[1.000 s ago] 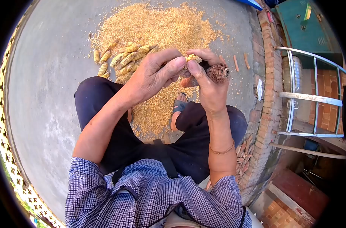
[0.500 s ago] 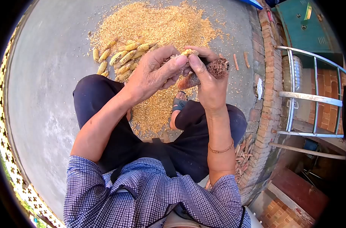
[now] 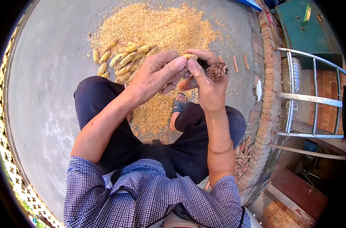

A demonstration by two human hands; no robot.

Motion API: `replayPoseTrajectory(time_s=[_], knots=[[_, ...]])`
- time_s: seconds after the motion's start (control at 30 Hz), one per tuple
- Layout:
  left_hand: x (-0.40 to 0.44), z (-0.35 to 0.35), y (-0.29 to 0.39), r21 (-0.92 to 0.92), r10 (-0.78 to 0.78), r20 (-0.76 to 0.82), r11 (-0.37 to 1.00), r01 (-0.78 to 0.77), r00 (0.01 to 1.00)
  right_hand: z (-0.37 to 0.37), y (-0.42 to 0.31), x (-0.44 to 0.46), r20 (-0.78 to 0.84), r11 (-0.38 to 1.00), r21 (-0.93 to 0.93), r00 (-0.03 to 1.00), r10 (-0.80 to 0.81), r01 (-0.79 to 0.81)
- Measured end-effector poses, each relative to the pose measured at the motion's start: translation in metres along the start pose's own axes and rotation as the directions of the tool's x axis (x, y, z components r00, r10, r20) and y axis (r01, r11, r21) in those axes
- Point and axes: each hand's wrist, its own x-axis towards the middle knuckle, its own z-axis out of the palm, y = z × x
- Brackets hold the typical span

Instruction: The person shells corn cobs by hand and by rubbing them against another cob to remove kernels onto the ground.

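Grey concrete floor [image 3: 47,83] fills the scene, and here's the golden kernel pile [image 3: 161,26] on it! Right of the pile stands a metal railing [image 3: 310,98]; at its near-left edge lies a heap of ears [image 3: 129,57], partly blocked by the left hand [image 3: 154,76]. Over the pile's near side, the right hand [image 3: 208,83] clasps 1 reddish cob [image 3: 217,72], and both hands close tightly on 1 held ear [image 3: 190,56], sitting slightly lower in view than 0.5 seconds ago.

No readable text or labels.
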Motion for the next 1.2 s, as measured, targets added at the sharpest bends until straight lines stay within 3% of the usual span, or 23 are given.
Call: replayPoseTrajectory(time_s=[0.3,0.47,0.53,0.63,0.67,0.73,0.83,1.0,1.2], knots=[[-0.005,0.000,0.005,-0.058,-0.004,0.034,0.998,0.006,0.999,-0.008,-0.007,0.003,0.082,0.999,-0.028,0.996,-0.028,0.031],[-0.007,0.002,0.004,-0.083,0.009,0.017,0.997,-0.008,1.000,-0.005,-0.012,-0.001,0.004,1.000,0.015,1.000,0.005,-0.005],[-0.007,0.008,0.006,0.020,0.090,-0.081,0.996,-0.088,0.993,0.002,-0.006,-0.001,-0.073,0.996,0.090,0.997,-0.018,0.024],[-0.005,0.003,0.002,0.098,0.139,-0.158,0.987,-0.125,0.978,0.007,0.009,-0.005,-0.109,0.995,-0.046,0.990,0.086,-0.092],[-0.004,0.007,0.003,0.093,0.169,-0.216,0.984,-0.152,0.962,0.009,0.007,-0.008,-0.050,0.990,-0.008,0.989,0.139,-0.140],[-0.001,0.002,-0.004,0.163,0.261,-0.281,0.961,-0.222,0.923,0.013,0.012,-0.008,-0.040,0.996,-0.050,0.996,0.076,-0.078],[0.003,0.004,0.002,-0.123,0.155,-0.352,0.970,-0.210,0.923,0.020,0.018,-0.012,0.010,0.994,-0.092,0.998,0.054,-0.053],[0.002,0.004,0.005,-0.153,0.178,-0.212,0.965,-0.213,0.961,0.030,0.018,-0.016,0.037,0.989,-0.143,0.999,0.038,-0.033],[0.006,0.001,0.013,-0.196,0.173,-0.228,0.956,-0.220,0.958,0.032,0.026,-0.018,0.054,0.971,-0.238,0.998,-0.014,0.026]])
